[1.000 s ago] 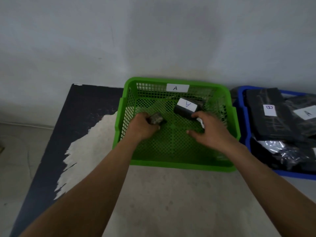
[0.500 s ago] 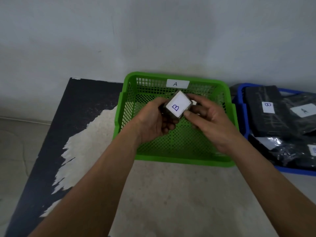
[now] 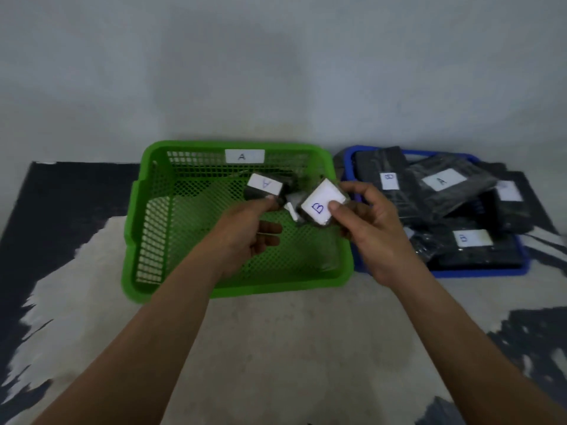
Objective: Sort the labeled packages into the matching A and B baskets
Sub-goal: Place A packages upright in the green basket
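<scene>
The green basket [image 3: 132,228] with an "A" tag stands in the middle. Inside it, near the back, lies a small dark package labelled A [image 3: 264,186]. My right hand [image 3: 368,228] pinches a small dark package labelled B [image 3: 320,204] above the green basket's right side, close to the blue basket [image 3: 478,273]. My left hand [image 3: 245,234] hovers over the green basket with loosely curled fingers and nothing in it. Its thumb tip is at the front edge of the A package.
The blue basket on the right holds several black packages, with labels B [image 3: 389,180], A [image 3: 441,180] and B [image 3: 471,238] showing. Both baskets sit on a black and white mat against a grey wall. A small white scrap [image 3: 291,210] lies in the green basket.
The B package, picked from the green basket and held by both hands, is now in my right hand alone and has moved right. My left hand has let go.
</scene>
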